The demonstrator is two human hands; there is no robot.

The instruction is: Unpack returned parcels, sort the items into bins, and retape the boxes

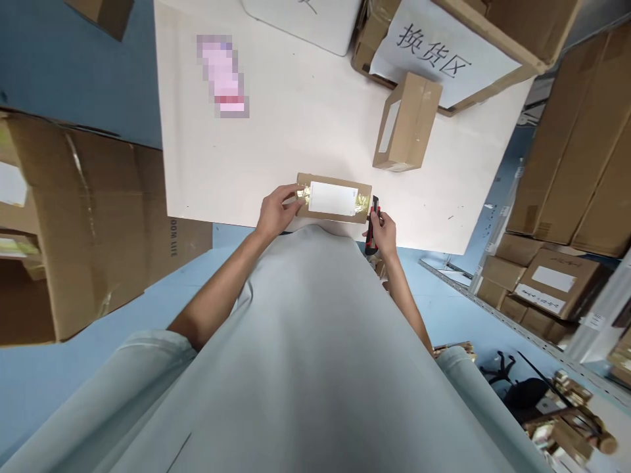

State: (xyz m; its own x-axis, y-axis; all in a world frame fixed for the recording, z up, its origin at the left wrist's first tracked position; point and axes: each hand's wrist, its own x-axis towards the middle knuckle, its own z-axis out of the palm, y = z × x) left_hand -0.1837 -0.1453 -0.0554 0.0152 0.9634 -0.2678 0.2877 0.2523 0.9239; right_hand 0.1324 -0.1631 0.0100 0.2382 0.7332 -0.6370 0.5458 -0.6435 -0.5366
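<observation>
A small flat cardboard box (pixel 334 198) with a white label and shiny tape lies at the near edge of the white table (pixel 276 131). My left hand (pixel 276 211) grips the box's left end, fingers closed on its corner. My right hand (pixel 382 231) is closed around a red and black utility knife (pixel 373 226), held at the box's right end, blade end touching or very close to the box.
A second cardboard box (pixel 407 122) stands on the table behind it. A big carton with a Chinese paper sign (pixel 444 49) sits at the back right. A white box (pixel 305 20) is at the far edge. Large cartons (pixel 73 217) stand left; shelves of boxes (pixel 552 276) right.
</observation>
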